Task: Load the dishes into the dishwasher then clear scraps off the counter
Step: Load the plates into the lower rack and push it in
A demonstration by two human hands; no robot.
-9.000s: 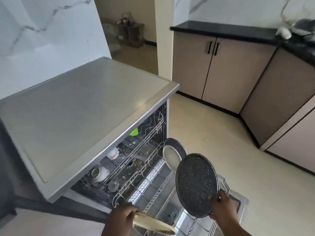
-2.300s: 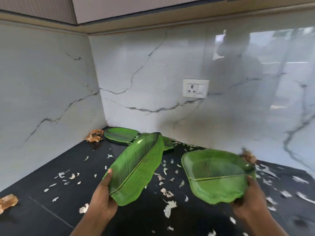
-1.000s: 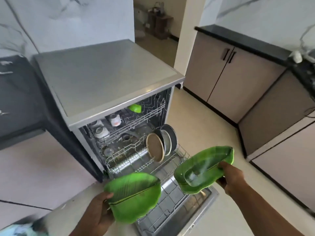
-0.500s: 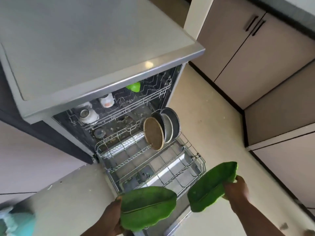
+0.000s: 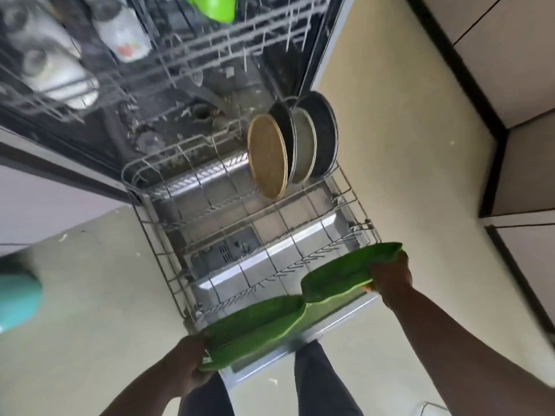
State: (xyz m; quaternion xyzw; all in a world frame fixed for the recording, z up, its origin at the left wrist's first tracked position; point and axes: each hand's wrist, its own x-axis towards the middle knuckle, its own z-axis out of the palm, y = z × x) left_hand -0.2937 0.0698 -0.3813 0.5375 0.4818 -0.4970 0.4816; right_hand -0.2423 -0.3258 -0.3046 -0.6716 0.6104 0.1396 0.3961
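I look straight down at the open dishwasher. Its lower wire rack (image 5: 156, 244) is pulled out over the door. My left hand (image 5: 187, 360) grips one green leaf-shaped plate (image 5: 255, 328) at the rack's near edge. My right hand (image 5: 390, 276) grips a second green leaf-shaped plate (image 5: 348, 273), held edge-up over the rack's near right corner. Three round plates stand upright at the rack's far right: a tan one (image 5: 267, 154), a pale one (image 5: 304, 148) and a dark one (image 5: 326, 136).
The upper rack (image 5: 210, 43) holds white cups (image 5: 123, 34) and a bright green bowl (image 5: 213, 6). Beige cabinets (image 5: 528, 70) with a dark plinth run along the right. A blurred teal object (image 5: 16, 298) sits at the left edge. My legs (image 5: 318, 382) stand by the door's edge.
I have leaned closer over the dishwasher. Both green plates have come down toward the near edge of the lower rack, still held in my hands.
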